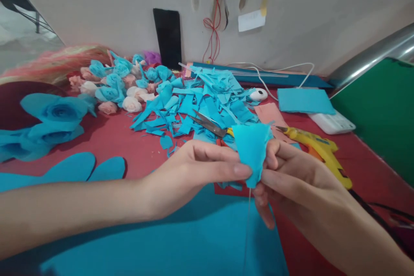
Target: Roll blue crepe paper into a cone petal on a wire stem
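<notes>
Between my two hands is a blue crepe paper piece (252,146), wide at its top and narrow below. My left hand (197,168) pinches its lower left with thumb and fingers. The thumb and fingertips of my right hand (294,177) grip the right edge. A thin wire (248,224) hangs straight down from the narrow end; its upper part is hidden in the paper and fingers. Just behind the paper lie scissors (210,125) with open blades, their handles partly covered. Beneath my hands a large blue sheet (181,241) is spread on the red table (139,146).
Blue paper scraps (207,99) are heaped at the middle. Finished paper flowers (119,82) gather at back left, with larger blue flowers (58,116) nearer. A yellow glue gun (317,146) lies right, near a blue paper stack (305,100). A black phone (168,39) leans against the wall.
</notes>
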`<state>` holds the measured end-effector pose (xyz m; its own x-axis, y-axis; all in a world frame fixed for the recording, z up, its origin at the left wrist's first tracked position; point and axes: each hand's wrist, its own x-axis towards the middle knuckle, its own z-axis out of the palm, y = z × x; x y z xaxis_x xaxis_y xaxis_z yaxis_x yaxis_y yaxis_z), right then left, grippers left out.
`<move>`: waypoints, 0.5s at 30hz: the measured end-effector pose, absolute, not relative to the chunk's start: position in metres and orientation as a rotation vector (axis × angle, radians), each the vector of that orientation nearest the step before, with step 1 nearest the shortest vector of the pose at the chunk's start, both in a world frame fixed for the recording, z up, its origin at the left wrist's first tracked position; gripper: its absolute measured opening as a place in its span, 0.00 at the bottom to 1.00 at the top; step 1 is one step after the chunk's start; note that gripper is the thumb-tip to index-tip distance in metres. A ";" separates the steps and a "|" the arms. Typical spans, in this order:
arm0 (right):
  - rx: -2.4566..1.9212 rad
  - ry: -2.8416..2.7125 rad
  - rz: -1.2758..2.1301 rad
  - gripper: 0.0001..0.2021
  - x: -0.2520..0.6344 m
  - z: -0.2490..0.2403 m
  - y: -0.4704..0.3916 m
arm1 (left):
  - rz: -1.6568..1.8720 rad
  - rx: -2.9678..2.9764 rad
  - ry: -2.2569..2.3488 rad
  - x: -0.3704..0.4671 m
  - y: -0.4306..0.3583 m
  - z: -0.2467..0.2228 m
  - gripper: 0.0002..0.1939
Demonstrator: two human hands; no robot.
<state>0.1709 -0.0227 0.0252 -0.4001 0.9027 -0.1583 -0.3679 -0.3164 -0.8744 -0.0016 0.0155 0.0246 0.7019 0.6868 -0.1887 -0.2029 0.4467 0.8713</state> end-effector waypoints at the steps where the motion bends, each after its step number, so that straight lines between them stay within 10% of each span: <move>1: -0.827 -0.991 1.840 0.07 0.171 0.025 -0.023 | 0.587 0.960 0.581 -0.002 0.016 0.024 0.08; 15: -1.103 -1.146 1.626 0.15 0.171 0.024 -0.022 | 0.580 0.989 0.552 -0.001 0.015 0.021 0.08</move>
